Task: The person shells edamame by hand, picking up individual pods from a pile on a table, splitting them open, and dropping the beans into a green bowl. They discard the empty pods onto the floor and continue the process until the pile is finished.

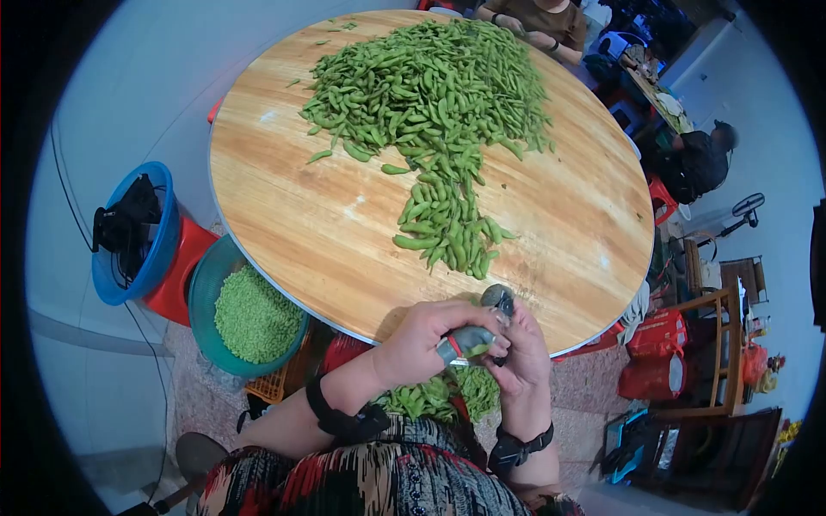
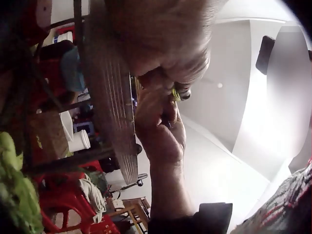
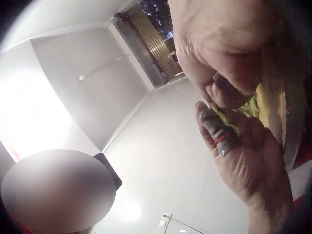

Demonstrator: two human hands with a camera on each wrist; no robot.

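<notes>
My left hand [image 1: 417,344] and right hand [image 1: 527,348] meet just over the near edge of the round wooden table [image 1: 292,206]. Between them they pinch a green edamame pod [image 3: 222,116], largely covered by the fingers. A grey cover [image 3: 218,139] with a red band sits on the left thumb. Dark covering [image 1: 497,298] also shows on a right-hand digit. Beyond the hands, a trail of edamame pods [image 1: 452,219] runs back to a large heap [image 1: 422,86].
Below the table's left edge, a green basin [image 1: 200,288] holds shelled beans [image 1: 254,314]. A blue tub [image 1: 107,275] with a black bag stands on a red stool [image 1: 185,267]. Green husks [image 1: 422,400] lie below my hands. Another person [image 1: 551,26] sits across the table.
</notes>
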